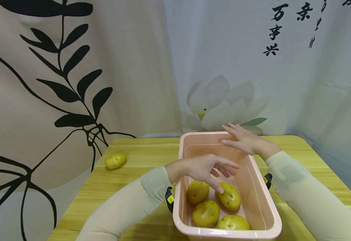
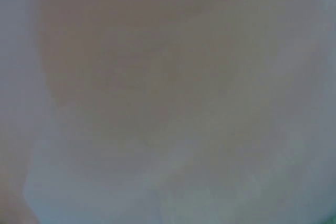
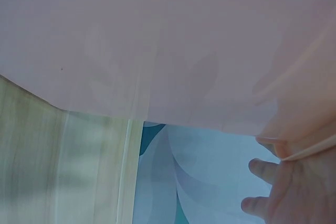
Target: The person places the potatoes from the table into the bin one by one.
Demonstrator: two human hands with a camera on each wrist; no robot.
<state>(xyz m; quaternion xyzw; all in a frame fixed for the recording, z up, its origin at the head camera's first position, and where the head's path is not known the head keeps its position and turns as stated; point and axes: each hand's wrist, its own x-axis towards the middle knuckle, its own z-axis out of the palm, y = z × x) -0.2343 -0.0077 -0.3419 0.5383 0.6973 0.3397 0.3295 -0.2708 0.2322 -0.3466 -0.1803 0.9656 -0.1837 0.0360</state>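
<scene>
A pink plastic bin (image 1: 262,201) stands on the table with several yellow potatoes (image 1: 206,214) lying in its near part. Over the bin, my left hand (image 1: 207,169) has its fingers loosely bent and holds nothing; its thumb hangs above a potato (image 1: 229,196). My right hand (image 1: 244,139) lies across the far right part of the bin's rim, fingers stretched out and grasping nothing. In the right wrist view, fingers (image 3: 262,170) show beyond the bin's outer wall (image 3: 157,51). The left wrist view is a blurred, pale close-up.
One more potato (image 1: 115,161) lies on the wooden table (image 1: 145,150) at the left, apart from the bin. Behind the table hangs a curtain (image 1: 139,67) printed with black leaves, a pale flower and dark characters. Black wrist devices (image 1: 169,199) sit at both cuffs.
</scene>
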